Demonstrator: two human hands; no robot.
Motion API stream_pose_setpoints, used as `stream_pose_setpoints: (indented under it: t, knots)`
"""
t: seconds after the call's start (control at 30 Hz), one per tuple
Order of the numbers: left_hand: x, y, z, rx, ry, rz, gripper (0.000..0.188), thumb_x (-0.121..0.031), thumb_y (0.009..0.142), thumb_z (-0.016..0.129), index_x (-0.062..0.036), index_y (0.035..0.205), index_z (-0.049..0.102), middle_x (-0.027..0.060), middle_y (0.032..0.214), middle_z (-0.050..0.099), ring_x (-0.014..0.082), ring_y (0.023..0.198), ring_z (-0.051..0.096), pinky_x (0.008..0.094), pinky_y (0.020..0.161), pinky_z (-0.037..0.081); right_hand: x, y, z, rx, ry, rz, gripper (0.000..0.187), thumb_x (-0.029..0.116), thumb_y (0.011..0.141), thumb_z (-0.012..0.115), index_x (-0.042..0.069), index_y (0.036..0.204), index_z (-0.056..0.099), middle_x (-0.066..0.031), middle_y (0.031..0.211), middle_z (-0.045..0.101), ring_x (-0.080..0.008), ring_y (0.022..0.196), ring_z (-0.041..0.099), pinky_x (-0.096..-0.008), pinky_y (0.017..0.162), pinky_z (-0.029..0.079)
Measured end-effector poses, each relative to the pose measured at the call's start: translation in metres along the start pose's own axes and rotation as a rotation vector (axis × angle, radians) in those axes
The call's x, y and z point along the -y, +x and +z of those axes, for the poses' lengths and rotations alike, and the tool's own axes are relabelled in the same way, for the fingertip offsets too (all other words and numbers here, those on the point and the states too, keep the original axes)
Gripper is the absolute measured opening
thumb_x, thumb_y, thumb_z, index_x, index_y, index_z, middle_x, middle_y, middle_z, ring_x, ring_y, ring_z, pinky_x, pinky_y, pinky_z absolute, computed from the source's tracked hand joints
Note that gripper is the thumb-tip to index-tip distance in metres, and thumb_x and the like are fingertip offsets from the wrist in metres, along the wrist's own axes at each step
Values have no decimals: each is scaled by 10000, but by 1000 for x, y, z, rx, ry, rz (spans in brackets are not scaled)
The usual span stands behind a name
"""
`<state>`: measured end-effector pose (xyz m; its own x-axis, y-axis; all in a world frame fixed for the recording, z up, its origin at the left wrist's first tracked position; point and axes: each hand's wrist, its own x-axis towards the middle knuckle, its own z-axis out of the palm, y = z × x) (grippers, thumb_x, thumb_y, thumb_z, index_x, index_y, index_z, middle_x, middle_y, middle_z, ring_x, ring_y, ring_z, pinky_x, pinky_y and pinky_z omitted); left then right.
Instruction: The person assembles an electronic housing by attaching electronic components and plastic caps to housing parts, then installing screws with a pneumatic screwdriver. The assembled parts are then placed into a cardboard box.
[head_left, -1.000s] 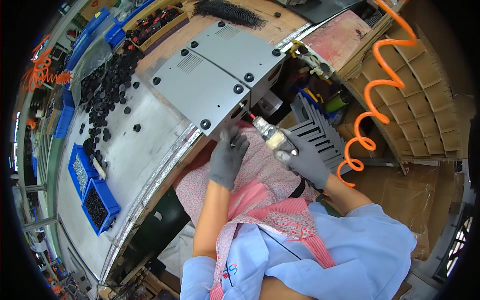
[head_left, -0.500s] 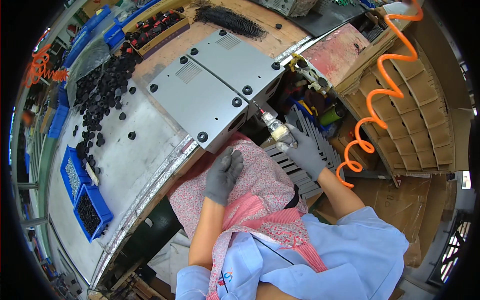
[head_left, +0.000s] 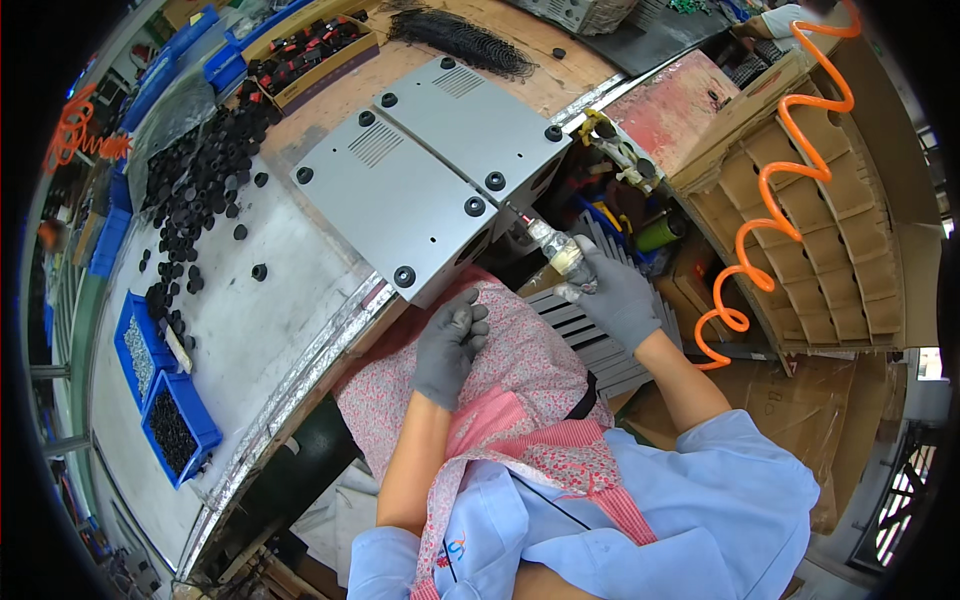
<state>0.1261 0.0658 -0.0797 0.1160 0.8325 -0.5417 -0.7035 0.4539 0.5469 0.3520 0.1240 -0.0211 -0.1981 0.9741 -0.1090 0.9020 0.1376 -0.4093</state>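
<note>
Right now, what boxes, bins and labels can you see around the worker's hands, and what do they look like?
Brown cardboard divider box: right of the bench, a grid of empty cells.
Two blue plastic bins: left bench edge, rectangular, holding small dark and silvery parts.
Shallow cardboard tray: top of the bench, filled with black and red parts.
Flat brown cardboard sheets: lower right, by the right hand.
Labels or screens: none clear enough to tell.

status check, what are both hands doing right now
Left hand gloved, curled shut over the apron, off the bench. Right hand grips a power screwdriver, tip beside the grey metal case. Nothing between them.
</note>
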Motion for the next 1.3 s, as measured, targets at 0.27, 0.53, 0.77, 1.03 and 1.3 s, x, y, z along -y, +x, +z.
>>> stream_pose_setpoints:
  t: [0.27, 0.53, 0.77, 1.03, 1.3]
  knots:
    - [2, -8, -7, 83, -16, 34, 358, -220, 908, 473, -2, 1192, 460, -15, 787, 559, 59, 579, 484, 175, 496, 389, 4, -2, -1, -16, 54, 16, 717, 439, 720, 655, 145, 1308, 369, -152, 878, 614, -313, 804, 601, -370, 680, 463]
    - [-16, -16, -8, 4, -107, 105, 303, -324, 910, 463, -39, 1001, 516, -69, 630, 441, 27, 475, 378, 161, 416, 304, 20, -37, -13, 158, 353, 15, 709, 377, 714, 685, 109, 1295, 380, -133, 934, 616, -249, 791, 617, -321, 728, 467]
    - [-22, -17, -4, 35, -118, 158, 278, -330, 898, 488, -58, 930, 540, -67, 619, 462, 23, 453, 375, 142, 385, 284, 46, -63, 4, 365, 425, -134, 715, 389, 711, 692, 113, 1295, 385, -149, 972, 605, -266, 843, 617, -330, 744, 475]
    - [-24, -21, -5, -9, 0, 178, 318, -340, 883, 518, -32, 936, 573, -55, 610, 473, 32, 461, 394, 147, 395, 292, 42, -69, 13, 343, 450, -148, 694, 375, 702, 696, 107, 1278, 417, -142, 980, 603, -235, 788, 622, -307, 716, 481]
    - [-27, -22, -8, 1, 156, 208, 306, -303, 898, 502, -9, 928, 582, -42, 599, 478, 36, 465, 399, 155, 402, 295, 49, -75, 7, 688, 1162, 312, 595, 309, 788, 620, 15, 1263, 415, -77, 838, 580, -106, 586, 567, -247, 539, 470]
